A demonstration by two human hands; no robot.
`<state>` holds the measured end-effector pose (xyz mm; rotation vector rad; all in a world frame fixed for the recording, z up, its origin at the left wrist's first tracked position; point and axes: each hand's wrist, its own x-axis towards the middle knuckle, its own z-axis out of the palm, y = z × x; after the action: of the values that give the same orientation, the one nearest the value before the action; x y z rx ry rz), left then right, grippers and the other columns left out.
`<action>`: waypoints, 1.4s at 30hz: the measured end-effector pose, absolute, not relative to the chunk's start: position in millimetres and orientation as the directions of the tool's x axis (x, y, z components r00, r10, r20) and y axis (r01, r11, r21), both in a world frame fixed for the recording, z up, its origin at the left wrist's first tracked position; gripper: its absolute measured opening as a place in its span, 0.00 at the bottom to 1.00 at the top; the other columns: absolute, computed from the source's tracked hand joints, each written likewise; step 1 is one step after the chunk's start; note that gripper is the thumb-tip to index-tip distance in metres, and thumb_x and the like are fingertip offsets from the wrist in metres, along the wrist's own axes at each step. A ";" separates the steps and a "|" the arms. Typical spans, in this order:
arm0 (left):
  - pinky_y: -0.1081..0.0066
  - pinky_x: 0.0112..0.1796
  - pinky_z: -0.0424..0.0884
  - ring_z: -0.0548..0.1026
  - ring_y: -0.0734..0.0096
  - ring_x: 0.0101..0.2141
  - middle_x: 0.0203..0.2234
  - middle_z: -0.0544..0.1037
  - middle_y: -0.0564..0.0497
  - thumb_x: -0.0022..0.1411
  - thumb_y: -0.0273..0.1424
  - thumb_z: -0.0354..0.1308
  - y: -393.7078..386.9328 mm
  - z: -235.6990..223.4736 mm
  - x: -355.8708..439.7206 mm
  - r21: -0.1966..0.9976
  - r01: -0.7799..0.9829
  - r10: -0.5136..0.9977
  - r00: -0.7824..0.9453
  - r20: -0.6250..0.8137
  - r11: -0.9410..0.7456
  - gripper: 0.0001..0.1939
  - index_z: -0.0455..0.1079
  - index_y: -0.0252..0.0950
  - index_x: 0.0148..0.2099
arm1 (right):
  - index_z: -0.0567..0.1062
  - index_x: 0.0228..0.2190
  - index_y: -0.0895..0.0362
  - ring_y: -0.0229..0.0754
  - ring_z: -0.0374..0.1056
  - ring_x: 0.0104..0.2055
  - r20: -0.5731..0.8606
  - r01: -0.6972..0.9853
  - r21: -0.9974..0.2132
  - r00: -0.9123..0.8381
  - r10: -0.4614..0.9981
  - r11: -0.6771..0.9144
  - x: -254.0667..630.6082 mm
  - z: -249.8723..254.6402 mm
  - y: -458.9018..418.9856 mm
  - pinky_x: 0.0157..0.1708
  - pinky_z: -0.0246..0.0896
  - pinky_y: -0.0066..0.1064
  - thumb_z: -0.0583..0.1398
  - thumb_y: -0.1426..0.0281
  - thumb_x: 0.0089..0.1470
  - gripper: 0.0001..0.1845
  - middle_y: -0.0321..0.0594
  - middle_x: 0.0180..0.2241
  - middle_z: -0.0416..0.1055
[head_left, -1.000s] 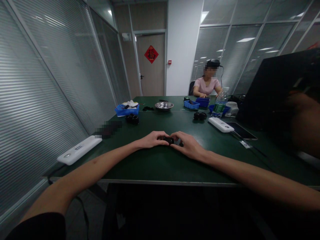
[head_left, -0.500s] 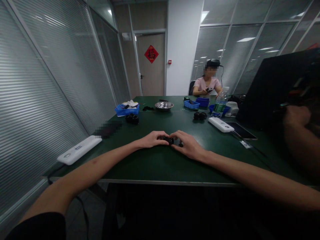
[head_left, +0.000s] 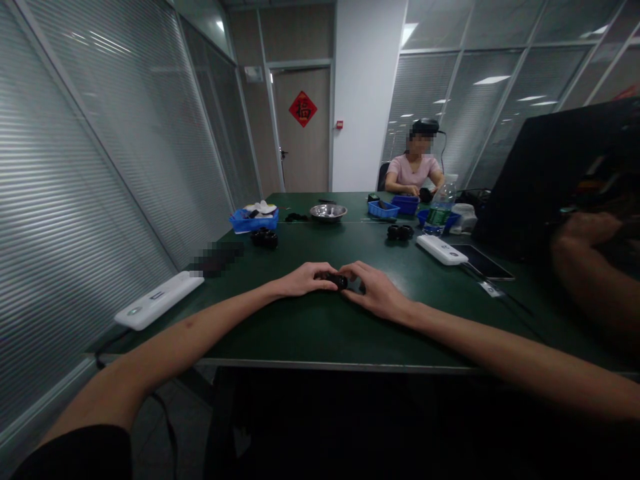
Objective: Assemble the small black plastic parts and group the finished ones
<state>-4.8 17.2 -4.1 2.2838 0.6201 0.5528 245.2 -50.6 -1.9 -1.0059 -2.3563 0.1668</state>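
Note:
In the middle of the green table, my left hand [head_left: 306, 279] is closed around a small, shiny black cylindrical part [head_left: 341, 281]. My right hand [head_left: 376, 288] curves in from the other side, with its thumb and index fingertip at the right end of that part. A small dark piece [head_left: 362, 287] shows under the curled fingers of my right hand; whether they hold it is unclear. Much of the black part is hidden by my left fingers and thumb.
Black round parts [head_left: 264, 238] lie left, with another group [head_left: 400, 232] right. Behind are a metal bowl [head_left: 329, 213] and blue trays [head_left: 254, 220]. White power banks [head_left: 160, 300], a phone [head_left: 483, 261] and a bottle [head_left: 440, 208] flank my arms. Other people sit across and right.
My hands and the black part have hardly moved. Across the table, the person's hands have lowered toward the tabletop. The person's arm at the right has shifted slightly left.

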 end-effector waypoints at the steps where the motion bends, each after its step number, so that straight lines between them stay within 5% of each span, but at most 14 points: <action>1: 0.70 0.39 0.67 0.72 0.68 0.38 0.43 0.76 0.48 0.66 0.41 0.63 16.2 -3.0 -4.7 0.710 0.281 0.571 0.795 0.205 -0.646 0.21 0.74 0.35 0.56 | 0.71 0.51 0.54 0.47 0.71 0.44 0.444 0.633 -0.334 -0.548 0.709 0.699 245.1 -2.2 -50.2 0.44 0.69 0.40 0.64 0.63 0.62 0.18 0.45 0.46 0.73; 42: 0.69 0.39 0.67 0.73 0.67 0.39 0.43 0.77 0.48 0.66 0.41 0.64 16.8 -3.0 -2.8 0.705 0.272 0.566 0.795 0.218 -0.654 0.20 0.74 0.35 0.55 | 0.72 0.50 0.54 0.46 0.71 0.42 0.452 0.623 -0.323 -0.560 0.694 0.713 244.6 -3.6 -49.8 0.42 0.68 0.38 0.63 0.67 0.63 0.15 0.43 0.43 0.73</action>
<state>-2.8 16.8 -3.0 2.2989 0.6166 0.5585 244.6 -49.8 -3.6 -1.0004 -2.3583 0.1699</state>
